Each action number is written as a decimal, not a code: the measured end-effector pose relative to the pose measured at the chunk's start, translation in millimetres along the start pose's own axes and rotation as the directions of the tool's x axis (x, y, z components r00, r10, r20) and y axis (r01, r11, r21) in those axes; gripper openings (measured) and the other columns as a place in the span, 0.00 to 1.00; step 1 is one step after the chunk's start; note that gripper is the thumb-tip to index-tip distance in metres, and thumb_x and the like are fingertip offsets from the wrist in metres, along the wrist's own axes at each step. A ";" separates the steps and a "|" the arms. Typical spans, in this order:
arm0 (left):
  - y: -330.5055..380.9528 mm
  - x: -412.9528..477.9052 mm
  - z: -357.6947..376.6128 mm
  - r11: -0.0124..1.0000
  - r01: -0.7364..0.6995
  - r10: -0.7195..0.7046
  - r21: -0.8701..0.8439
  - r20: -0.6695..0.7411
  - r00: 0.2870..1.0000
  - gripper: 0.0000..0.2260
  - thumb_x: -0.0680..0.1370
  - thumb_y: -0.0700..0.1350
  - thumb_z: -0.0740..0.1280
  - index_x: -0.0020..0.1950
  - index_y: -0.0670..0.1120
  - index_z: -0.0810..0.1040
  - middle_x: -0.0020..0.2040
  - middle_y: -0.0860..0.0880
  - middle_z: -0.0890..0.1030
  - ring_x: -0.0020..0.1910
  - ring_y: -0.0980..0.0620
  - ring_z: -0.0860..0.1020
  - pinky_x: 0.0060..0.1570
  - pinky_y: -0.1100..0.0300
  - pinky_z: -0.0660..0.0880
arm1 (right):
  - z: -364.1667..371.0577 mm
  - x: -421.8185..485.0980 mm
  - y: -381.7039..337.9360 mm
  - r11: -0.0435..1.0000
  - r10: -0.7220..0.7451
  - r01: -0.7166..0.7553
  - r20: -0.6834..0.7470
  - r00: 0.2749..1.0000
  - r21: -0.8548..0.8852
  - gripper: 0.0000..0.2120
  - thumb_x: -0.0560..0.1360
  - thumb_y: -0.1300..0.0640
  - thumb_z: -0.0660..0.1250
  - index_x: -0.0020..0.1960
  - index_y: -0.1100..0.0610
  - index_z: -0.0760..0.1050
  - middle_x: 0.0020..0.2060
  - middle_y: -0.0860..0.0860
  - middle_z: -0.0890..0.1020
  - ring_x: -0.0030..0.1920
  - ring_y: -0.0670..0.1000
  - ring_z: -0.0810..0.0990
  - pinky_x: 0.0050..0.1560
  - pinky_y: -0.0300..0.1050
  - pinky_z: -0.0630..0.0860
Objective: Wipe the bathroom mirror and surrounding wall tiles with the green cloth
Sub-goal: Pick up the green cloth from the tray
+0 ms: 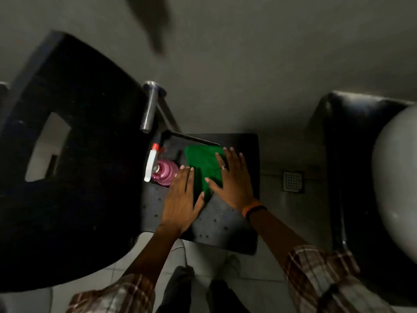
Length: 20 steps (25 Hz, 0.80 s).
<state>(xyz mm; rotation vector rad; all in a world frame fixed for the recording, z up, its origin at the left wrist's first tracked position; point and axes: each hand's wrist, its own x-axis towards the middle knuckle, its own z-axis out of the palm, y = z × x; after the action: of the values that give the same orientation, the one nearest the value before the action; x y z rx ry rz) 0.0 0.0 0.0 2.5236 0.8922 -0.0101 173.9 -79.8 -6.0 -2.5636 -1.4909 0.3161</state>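
Left hand: I see my left hand (182, 197) spread flat, fingers straight and together, palm down; it rests on the near-left part of the green cloth (204, 164), with the thumb angled out to the right.
Right hand: my right hand (230, 179) is also flat and open, fingers splayed, pressing on the right side of the cloth; nothing is gripped. A ring (223, 167) sits on one finger, and an orange and black wristband (253, 208) circles the wrist.
Sleeves: both forearms come out of plaid sleeves (316, 274), pushed back from the wrists.
Green cloth: folded, lying on the dark stool top (225, 222), towards its far side, between and under my two hands.
Spray bottle: a pink bottle with a white trigger and red nozzle (158, 168) stands just left of the cloth, near my left fingertips; I cannot tell whether they touch.
Stool top: dark, dotted with small holes, set on the pale tiled floor (225, 263).
Left of frame: a large black counter (79, 177) with a metal tap (150, 107) jutting from the wall.
Right of frame: a floor drain (292, 181), then a second dark counter with a pale basin (397, 177).
Sharpness: the view is dim and somewhat blurred.
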 end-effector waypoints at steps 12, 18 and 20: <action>-61.7 -6.2 115.6 0.991 0.031 -0.029 0.128 -0.015 0.999 0.28 0.84 0.50 0.52 0.81 0.39 0.52 0.82 0.40 0.56 0.82 0.45 0.51 0.80 0.46 0.52 | 117.3 30.2 4.6 0.991 -0.041 0.030 -0.082 0.996 -0.130 0.38 0.76 0.40 0.64 0.79 0.57 0.55 0.73 0.63 0.68 0.74 0.64 0.65 0.73 0.62 0.64; -37.4 -7.6 81.8 0.998 0.061 -0.060 0.010 -0.027 0.998 0.30 0.84 0.53 0.51 0.82 0.42 0.50 0.83 0.42 0.52 0.82 0.48 0.49 0.81 0.52 0.45 | 68.2 45.9 -11.0 0.985 -0.075 0.075 0.010 0.997 -0.157 0.33 0.70 0.58 0.72 0.72 0.62 0.68 0.55 0.65 0.79 0.54 0.66 0.79 0.52 0.58 0.76; -18.3 -0.6 50.3 1.000 0.016 -0.016 -0.009 -0.091 0.996 0.30 0.83 0.54 0.51 0.82 0.42 0.52 0.82 0.43 0.54 0.82 0.48 0.51 0.80 0.54 0.47 | 33.5 35.9 -13.6 0.974 -0.101 0.089 -0.046 0.994 -0.210 0.30 0.67 0.57 0.73 0.68 0.64 0.74 0.52 0.65 0.81 0.51 0.66 0.82 0.49 0.58 0.79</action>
<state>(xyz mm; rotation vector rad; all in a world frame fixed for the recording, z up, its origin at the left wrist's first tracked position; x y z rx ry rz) -4.2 -9.2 -52.6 2.5268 0.9462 0.1043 171.0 -40.9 -38.7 -2.6194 -1.7018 0.0774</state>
